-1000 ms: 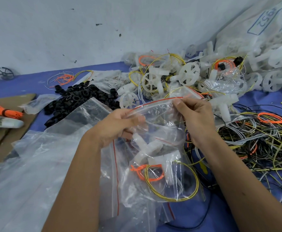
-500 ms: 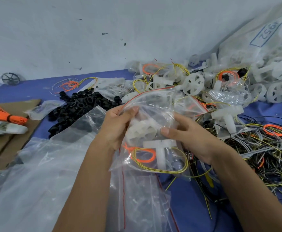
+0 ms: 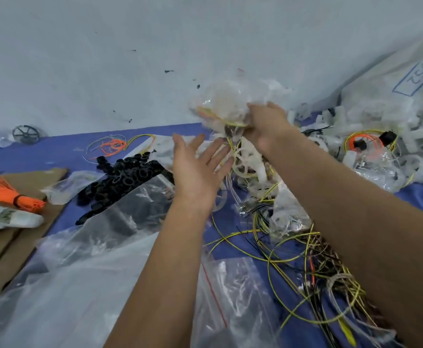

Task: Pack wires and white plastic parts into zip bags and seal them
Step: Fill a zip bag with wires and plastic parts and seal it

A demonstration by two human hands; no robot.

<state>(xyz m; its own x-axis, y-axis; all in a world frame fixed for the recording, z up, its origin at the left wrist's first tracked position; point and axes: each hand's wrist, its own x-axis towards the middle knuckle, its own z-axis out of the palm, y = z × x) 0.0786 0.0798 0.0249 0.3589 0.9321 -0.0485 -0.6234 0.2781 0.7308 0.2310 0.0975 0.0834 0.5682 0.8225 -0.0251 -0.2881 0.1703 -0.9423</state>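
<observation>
Filled bag [image 3: 226, 106] up at the far middle, blurred against the wall — right hand [image 3: 265, 126] under and beside it, fingers seemingly curled at its lower edge; hard to tell through the blur whether gripping or just letting go. Looks like a toss or a reach toward the far heap, where packed bags [image 3: 373, 156] already lie — a sensible dump spot, clear of the working patch. Yellow wire visible inside, white part too; seal not readable. Left hand [image 3: 197, 167] just near of it, flat, fingers spread, nothing held — probably freed for the next bag.

Near left: slack empty bags [image 3: 85, 285], red strip on one. Near right: wire tangle [image 3: 313, 267], yellow, black, grey — close at hand for grabbing. White parts [image 3: 248, 159] heaped between the hands and further right.

Surface: blue cloth [image 3: 54, 151], spread low against a pale scuffed wall [image 3: 105, 59]. Black rings [image 3: 125, 174] piled left of centre, orange bundle [image 3: 7, 192] on cardboard [image 3: 17, 237] at far left, big printed sack [image 3: 406, 79] slumped in the right corner.
</observation>
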